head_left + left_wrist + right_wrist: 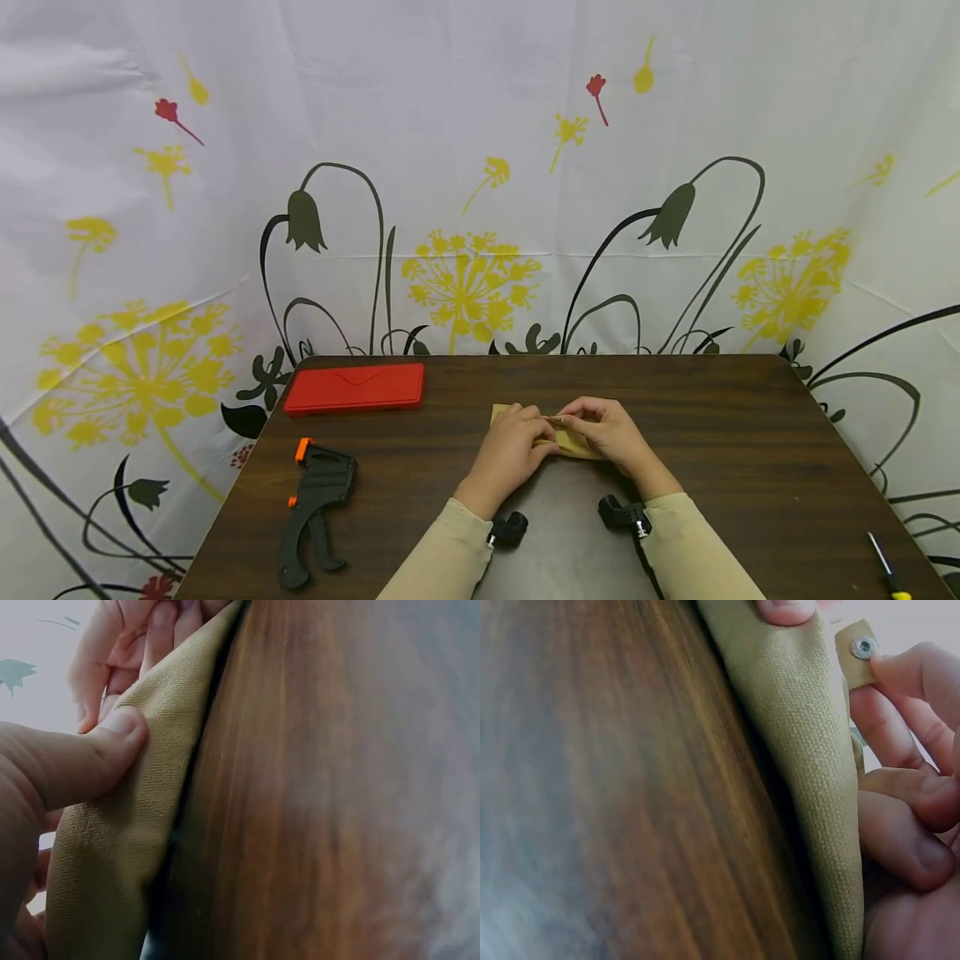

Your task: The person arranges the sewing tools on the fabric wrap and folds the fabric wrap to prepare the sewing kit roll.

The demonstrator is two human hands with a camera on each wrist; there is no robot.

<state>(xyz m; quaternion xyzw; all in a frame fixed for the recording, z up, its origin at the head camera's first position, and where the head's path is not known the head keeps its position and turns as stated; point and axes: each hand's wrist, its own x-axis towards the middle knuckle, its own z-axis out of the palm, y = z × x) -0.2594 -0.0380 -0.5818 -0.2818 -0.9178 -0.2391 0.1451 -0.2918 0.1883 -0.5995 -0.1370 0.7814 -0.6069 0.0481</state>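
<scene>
A tan canvas pouch (581,446) lies near the middle of the table, under both hands. My left hand (504,457) grips its left part, the thumb (120,742) pressed on the woven cloth in the left wrist view. At the pouch's right side, my right hand (617,433) pinches a small tan strap (853,671) between thumb and finger. A round metal snap (864,648) sits on that strap, apart from the pouch's front face. The other fingers of the right hand curl behind the cloth. The pouch's inside is hidden.
A flat red case (352,388) lies at the table's back left. In front of it is a dark trigger clamp (318,508) with orange pads. A screwdriver (885,567) with some yellow on its handle lies near the right edge. A patterned curtain (465,125) hangs behind the table.
</scene>
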